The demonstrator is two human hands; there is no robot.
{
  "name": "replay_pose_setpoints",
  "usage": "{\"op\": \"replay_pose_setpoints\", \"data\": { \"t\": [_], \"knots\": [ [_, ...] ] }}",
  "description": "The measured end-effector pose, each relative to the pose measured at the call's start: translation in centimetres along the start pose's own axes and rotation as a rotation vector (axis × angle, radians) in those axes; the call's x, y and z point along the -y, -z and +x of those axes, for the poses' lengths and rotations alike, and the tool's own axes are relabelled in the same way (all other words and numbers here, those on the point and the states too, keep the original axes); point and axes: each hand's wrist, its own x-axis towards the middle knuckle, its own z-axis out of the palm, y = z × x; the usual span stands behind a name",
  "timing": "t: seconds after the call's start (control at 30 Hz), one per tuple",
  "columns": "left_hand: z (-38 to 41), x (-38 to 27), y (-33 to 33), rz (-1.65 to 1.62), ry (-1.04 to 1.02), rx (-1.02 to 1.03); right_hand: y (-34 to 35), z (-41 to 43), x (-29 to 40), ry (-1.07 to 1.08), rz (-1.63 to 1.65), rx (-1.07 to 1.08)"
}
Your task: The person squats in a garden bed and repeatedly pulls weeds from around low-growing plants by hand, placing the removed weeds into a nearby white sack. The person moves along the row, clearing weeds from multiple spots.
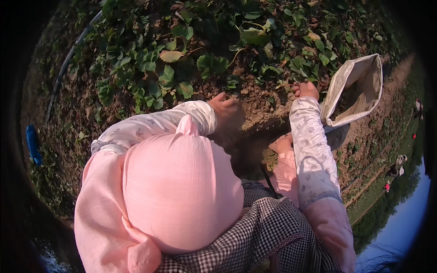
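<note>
My left hand (223, 106) rests low at the edge of the strawberry bed, fingers bent over the loose brown soil (261, 105); whether anything is between them does not show. Over on the right, my right hand (306, 90) has its fingers curled at the base of the strawberry plants (300, 66), with its fingertips partly hidden by leaves and stems. Both forearms wear patterned white sleeves. Just right of my right hand stands a whitish woven sack (341, 85), its mouth wide and its inside shadowed.
Below the bed edge, what looks like a bare foot (282, 143) shows at a pink cuff. A pale hose (63, 70) curves along the left. A blue object (33, 145) lies at far left. A dark line crosses the ground on the right. People (396, 167) are far off at right.
</note>
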Motion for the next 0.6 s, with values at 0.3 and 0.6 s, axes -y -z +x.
{"op": "replay_pose_setpoints", "data": {
  "t": [0.3, 0.6],
  "knots": [
    [-1.0, 3.6, 8.3, -0.008, 0.326, -0.140, -10.9, -5.3, 4.6, 0.111, -0.004, 0.645],
    [-4.0, 7.6, 10.8, 0.266, 0.701, -0.113, -20.4, -2.3, 7.2, 0.420, -0.766, 0.612]
  ]
}}
